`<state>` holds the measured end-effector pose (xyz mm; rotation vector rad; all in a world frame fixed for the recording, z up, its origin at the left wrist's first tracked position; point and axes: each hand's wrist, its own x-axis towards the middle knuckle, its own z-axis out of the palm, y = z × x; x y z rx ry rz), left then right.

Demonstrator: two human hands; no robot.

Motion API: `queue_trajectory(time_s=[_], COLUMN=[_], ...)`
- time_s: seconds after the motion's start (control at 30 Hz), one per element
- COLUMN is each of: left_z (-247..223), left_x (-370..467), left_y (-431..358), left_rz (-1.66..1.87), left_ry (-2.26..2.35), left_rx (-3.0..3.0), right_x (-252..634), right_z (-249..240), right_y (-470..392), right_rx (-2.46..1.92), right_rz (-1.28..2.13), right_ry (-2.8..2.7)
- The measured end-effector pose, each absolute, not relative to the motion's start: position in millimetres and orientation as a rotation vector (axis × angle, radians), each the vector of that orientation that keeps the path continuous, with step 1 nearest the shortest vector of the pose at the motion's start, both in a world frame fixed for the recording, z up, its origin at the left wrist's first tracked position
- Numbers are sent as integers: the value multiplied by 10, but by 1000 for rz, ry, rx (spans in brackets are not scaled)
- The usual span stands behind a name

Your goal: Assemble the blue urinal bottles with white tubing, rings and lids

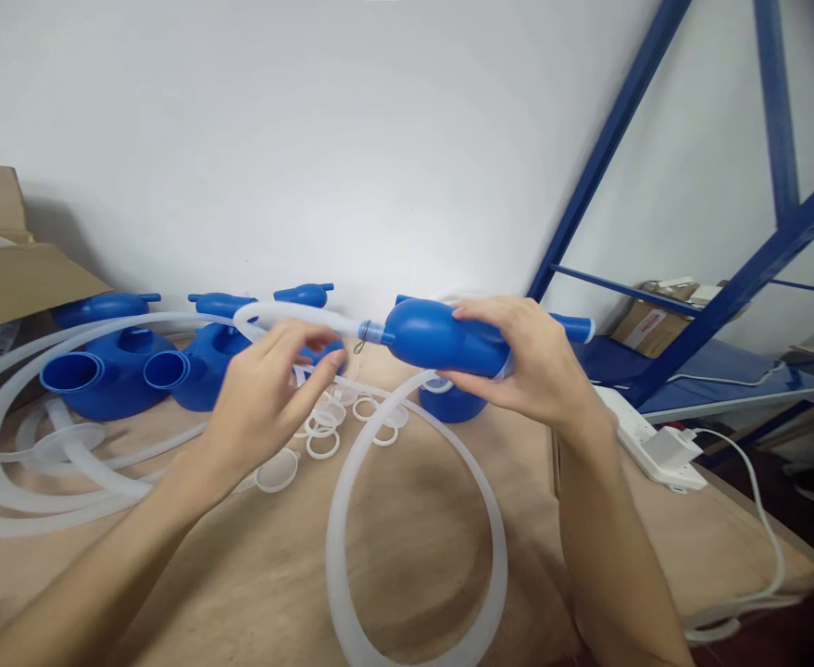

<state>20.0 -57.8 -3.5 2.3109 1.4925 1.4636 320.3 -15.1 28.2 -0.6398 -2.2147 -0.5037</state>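
My right hand (542, 361) is wrapped round a blue plastic bulb-shaped part (427, 335), held above the table. A short stub points left from this part, and a translucent white hose (323, 320) is joined to it. Around the joint sits a small wire hose clamp (362, 337). My left hand (274, 380) is just left of the clamp, in front of the hose, thumb and fingers apart and nothing seen between them. The hose loops down toward the near table edge. Behind my right hand, part of another blue container (452, 404) shows.
Several blue wide-mouthed containers (118, 375) stand back left beside coiled white hose (4, 445). White rings (323, 445) and a round cap (277, 471) lie mid-table. A cardboard box (24, 278) is at left; a power strip (649, 445) and blue shelf frame (607, 139) are at right.
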Motion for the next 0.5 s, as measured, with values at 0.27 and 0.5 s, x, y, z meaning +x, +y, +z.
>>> queue_trajectory(time_s=[0.27, 0.5], left_z=[101, 665], left_x=[321, 1058], left_y=[36, 711], left_rz=[1602, 1480], left_ry=[1325, 867], left_rx=[2799, 2803], right_x=[3385, 3995], right_z=[391, 454], right_y=[-173, -162], right_rx=[-663, -1123], right_rz=[-490, -452], right_ry=[-1956, -1516])
